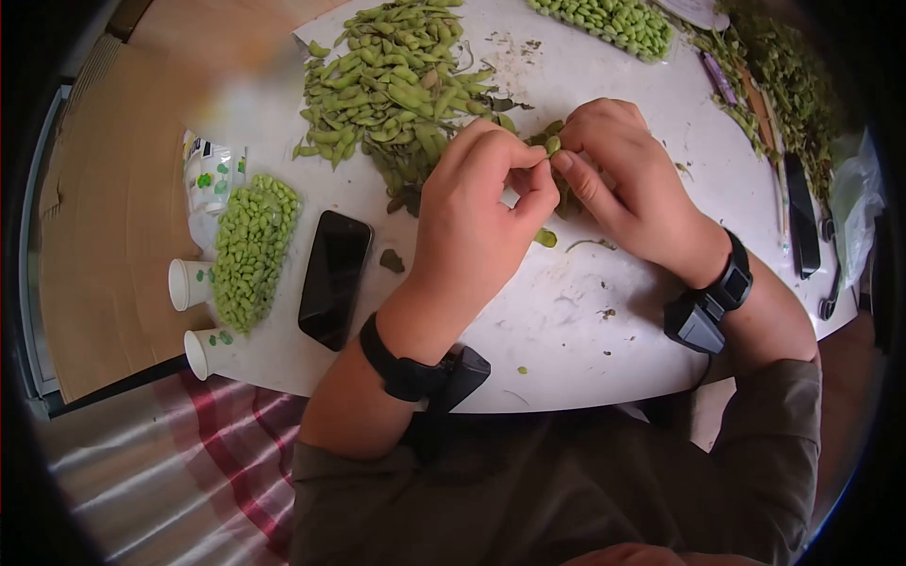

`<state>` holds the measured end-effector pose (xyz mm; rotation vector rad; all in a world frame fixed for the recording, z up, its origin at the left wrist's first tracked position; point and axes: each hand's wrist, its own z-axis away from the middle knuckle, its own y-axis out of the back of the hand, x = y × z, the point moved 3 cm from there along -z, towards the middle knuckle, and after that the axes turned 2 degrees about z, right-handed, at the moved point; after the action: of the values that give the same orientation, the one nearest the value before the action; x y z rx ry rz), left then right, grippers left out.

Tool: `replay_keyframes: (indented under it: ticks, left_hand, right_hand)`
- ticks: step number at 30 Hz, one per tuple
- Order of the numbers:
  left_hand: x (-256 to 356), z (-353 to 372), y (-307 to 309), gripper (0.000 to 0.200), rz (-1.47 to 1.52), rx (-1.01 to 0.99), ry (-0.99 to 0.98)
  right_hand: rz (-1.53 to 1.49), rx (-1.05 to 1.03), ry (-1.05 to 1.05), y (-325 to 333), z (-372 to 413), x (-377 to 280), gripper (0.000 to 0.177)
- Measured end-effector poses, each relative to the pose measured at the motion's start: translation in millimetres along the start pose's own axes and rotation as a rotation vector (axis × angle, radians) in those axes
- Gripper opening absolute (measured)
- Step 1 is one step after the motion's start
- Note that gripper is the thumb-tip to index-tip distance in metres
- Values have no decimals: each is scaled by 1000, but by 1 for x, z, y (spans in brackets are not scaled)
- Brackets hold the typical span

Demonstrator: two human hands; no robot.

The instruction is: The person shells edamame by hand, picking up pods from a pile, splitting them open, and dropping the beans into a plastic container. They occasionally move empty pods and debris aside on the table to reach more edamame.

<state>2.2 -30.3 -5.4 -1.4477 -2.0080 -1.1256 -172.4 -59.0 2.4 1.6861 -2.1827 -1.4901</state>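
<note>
My left hand (486, 193) and my right hand (628, 179) meet above the middle of the white table. Between their fingertips is a green pod (553, 145), pinched by the thumb and finger of my left hand and touched by my right thumb. My right fingers curl over more green pods, partly hidden beneath them. A large heap of green pods (396, 80) lies just beyond my left hand. One loose green piece (545, 238) rests on the table below my hands. Both wrists wear black straps with dark devices.
Left of my forearm lie a black phone (336, 279), a bag of shelled beans (253, 253) and two paper cups (192, 285). Another bag of beans (613, 24) is at the back. Leafy stalks (788, 80), a purple item (719, 78) and a clear plastic bag (854, 208) lie right.
</note>
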Motion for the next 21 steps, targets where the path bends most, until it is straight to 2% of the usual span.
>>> replay_keyframes:
  ticks: [4, 6, 10, 12, 14, 17, 19, 20, 21]
  left_hand:
    - [3, 2, -4, 20, -71, -42, -56]
    - [-8, 6, -6, 17, 81, -3, 16]
    - [-10, 6, -8, 13, 305, -11, 123]
    - [-10, 9, -10, 11, 604, -24, 523]
    - [-10, 8, -9, 11, 614, -43, 537]
    - [-13, 6, -12, 10, 583, -61, 565]
    - [-6, 5, -10, 12, 453, -79, 596]
    - [-5, 7, -10, 12, 446, -82, 595]
    - [-5, 7, -10, 12, 474, -72, 609]
  right_hand:
    - [-6, 15, 5, -1, 2, -1, 10]
    - [7, 18, 76, -2, 1, -1, 7]
    - [-49, 27, 54, -2, 2, 4, 8]
    - [-27, 44, 4, -1, 3, 5, 8]
    - [13, 78, 45, -1, 4, 5, 8]
    - [29, -19, 8, -3, 5, 1, 10]
    - [54, 267, 32, -2, 2, -12, 15]
    - [50, 273, 32, 4, 0, -18, 15]
    - [153, 182, 105, 13, -4, -28, 12]
